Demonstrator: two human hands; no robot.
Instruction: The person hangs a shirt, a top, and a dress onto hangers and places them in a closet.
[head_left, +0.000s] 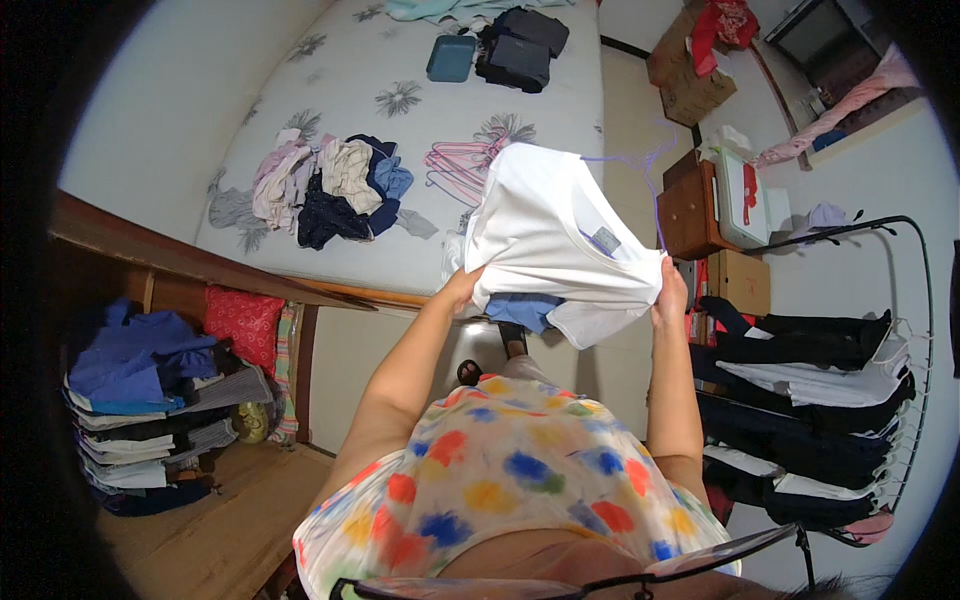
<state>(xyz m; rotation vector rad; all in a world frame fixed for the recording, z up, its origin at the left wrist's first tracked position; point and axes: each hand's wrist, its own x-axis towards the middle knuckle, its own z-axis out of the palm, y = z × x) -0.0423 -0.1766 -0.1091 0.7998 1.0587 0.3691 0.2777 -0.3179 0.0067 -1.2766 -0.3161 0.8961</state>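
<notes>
Both my hands hold up a white T-shirt (532, 225) over the near edge of the bed. My left hand (463, 289) grips its left side, with the fingers partly hidden by the cloth. At the other side, my right hand (670, 292) pinches the shirt near its neckline and shoulder. A purple wire hanger (652, 176) sticks out from the shirt's neck, and part of it shows inside the collar. Below the shirt hangs blue cloth (525, 309); what holds it cannot be made out. Several pink and purple hangers (461, 165) lie on the mattress behind the shirt.
Crumpled clothes (337, 187) lie on the patterned mattress (345, 45), with folded dark clothes (523, 52) and a teal container (451, 58) farther back. A clothes rack (919, 262) full of garments stands right. Stacked clothes (142, 375) fill a wooden shelf at left.
</notes>
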